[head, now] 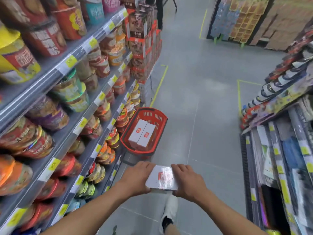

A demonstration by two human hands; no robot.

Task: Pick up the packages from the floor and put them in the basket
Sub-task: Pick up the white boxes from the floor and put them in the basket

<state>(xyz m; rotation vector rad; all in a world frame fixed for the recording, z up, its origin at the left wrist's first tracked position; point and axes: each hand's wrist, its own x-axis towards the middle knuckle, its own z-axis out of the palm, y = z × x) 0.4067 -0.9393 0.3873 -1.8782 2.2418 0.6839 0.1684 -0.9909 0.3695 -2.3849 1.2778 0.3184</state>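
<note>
We look through one wide-angle camera at head height, facing forward and steeply down at the aisle floor [211,99]. Nearest, low in frame, are the left hand [135,177], right hand [188,180] and their white package [162,178]; the red basket [147,108] lies just beyond.

Basket [159,116] on floor [194,92] ahead by L shelves [71,68], seemingly two pkgs [143,133] inside.
</note>
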